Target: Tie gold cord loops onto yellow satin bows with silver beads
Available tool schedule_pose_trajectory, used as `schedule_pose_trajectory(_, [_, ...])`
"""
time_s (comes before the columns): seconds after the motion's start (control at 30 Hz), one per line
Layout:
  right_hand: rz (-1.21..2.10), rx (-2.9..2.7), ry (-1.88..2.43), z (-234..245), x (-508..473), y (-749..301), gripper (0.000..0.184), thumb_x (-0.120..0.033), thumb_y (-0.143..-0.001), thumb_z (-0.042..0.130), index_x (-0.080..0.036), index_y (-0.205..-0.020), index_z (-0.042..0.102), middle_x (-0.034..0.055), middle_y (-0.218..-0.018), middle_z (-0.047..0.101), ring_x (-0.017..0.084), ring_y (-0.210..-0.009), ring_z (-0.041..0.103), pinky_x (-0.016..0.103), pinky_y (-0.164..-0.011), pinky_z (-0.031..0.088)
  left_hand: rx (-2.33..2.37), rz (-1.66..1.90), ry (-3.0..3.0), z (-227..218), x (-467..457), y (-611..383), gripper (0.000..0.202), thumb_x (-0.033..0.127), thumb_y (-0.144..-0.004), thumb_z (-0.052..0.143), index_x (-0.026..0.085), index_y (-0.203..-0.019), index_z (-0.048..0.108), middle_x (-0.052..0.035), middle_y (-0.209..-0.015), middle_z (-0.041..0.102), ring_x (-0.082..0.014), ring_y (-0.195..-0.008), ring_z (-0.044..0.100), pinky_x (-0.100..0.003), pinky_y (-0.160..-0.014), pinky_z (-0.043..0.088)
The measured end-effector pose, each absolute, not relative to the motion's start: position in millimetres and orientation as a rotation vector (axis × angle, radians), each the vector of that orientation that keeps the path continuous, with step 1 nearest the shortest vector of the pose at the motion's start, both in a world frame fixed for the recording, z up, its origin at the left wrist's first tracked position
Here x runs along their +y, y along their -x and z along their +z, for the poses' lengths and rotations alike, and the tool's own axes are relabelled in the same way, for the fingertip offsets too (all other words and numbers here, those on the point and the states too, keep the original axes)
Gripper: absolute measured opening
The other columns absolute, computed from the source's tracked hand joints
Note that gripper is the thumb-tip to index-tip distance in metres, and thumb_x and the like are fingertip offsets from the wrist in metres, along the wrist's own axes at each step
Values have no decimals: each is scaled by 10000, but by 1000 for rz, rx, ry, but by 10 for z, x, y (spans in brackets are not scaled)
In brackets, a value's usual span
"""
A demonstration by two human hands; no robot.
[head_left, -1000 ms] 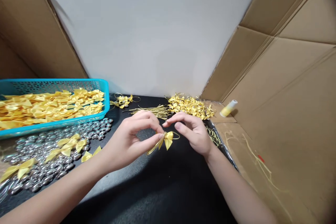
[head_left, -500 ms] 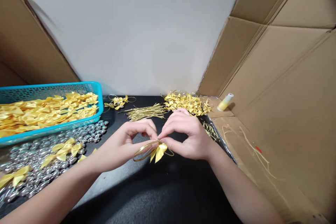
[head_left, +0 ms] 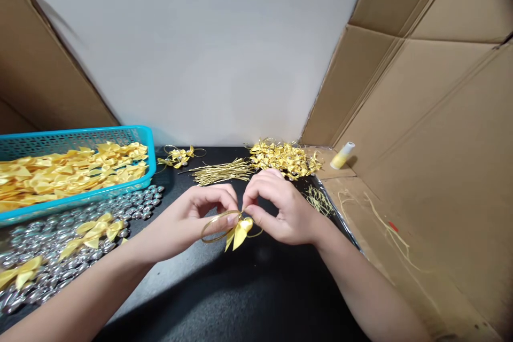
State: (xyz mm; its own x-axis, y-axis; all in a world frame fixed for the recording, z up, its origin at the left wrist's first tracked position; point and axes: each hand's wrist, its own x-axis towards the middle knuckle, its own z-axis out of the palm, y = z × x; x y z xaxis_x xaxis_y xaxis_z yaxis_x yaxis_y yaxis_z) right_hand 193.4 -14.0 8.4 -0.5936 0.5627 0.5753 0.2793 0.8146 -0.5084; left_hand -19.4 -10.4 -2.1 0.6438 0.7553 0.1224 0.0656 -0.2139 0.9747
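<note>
Near the middle of the view, my left hand [head_left: 208, 214] and my right hand [head_left: 280, 206] meet fingertip to fingertip over the black tabletop [head_left: 240, 288]. Between them hangs a yellow ribbon bow [head_left: 240, 232] with a looped gold cord [head_left: 210, 239] curving out to both sides. My left thumb and fingers pinch the cord at the top of the bow. The right thumb and forefinger are closed on the cord right beside that spot. Fingers cover the exact point where cord and bow join.
On the left, a blue basket [head_left: 150, 155] holds yellow bows, with silver beads [head_left: 76, 256] and loose bows [head_left: 96, 230] before it. Gold cords [head_left: 220, 172], finished bow pieces [head_left: 284, 159] and cord scraps [head_left: 318, 200] lie beyond my hands. A spool [head_left: 342, 155] stands near the cardboard wall [head_left: 433, 133].
Both hands keep their pinch at the bow. The right hand's fingertips have drawn slightly up and apart from the left's, and the bow hangs slightly farther left in view.
</note>
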Motion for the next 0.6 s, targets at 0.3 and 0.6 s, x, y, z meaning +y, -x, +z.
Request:
schedule_pose_trajectory(0.3, [470,-2196,691,84,-6,-2044,105,-169,-881,503,-208,-784,502,10,-780,577,153,-766,525,350,-800,395,717,804,-1792,23,-94,201,214,272,-868,614,186,-672,623,23,-745,519,-106,-671,470,-225,-623,394])
schedule_pose_trajectory(0.6, [606,-2078,702,36,92,-2109,105,-186,-881,503,-205,-778,512,12,-787,567,152,-772,529,333,-782,429,743,808,-1814,12,-93,217,223,277,-868,607,184,-666,607,25,-733,512,-103,-659,473,-226,-614,394])
